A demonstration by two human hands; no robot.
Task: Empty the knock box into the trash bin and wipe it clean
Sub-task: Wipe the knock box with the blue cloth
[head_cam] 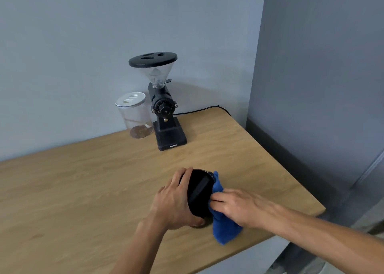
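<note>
Down near the front edge of the desk (87, 169), the black knock box (200, 192) stands between the two hands, its dark bar crossing the open top; whether anything lies inside it cannot be told. The left hand (176, 203) is curled around the box's left wall, fingers wrapped over the rim and thumb low by the base. The right hand (236, 207) lies fairly flat, fingers pressing a blue cloth (225, 226) against the box's right side; the cloth bunches up past the rim and trails down onto the desk.

Further back, against the wall, a clear jar (134, 115) with a white lid holds a thin brown layer at the bottom and a small pale scoop. Just beside it on the right stands a black coffee grinder (164, 105) with a clear, empty-looking funnel under a black lid; its black cord (199, 109) runs off toward the desk's far corner.

The desk is light wood. Grey-blue walls meet at a corner on the right.
</note>
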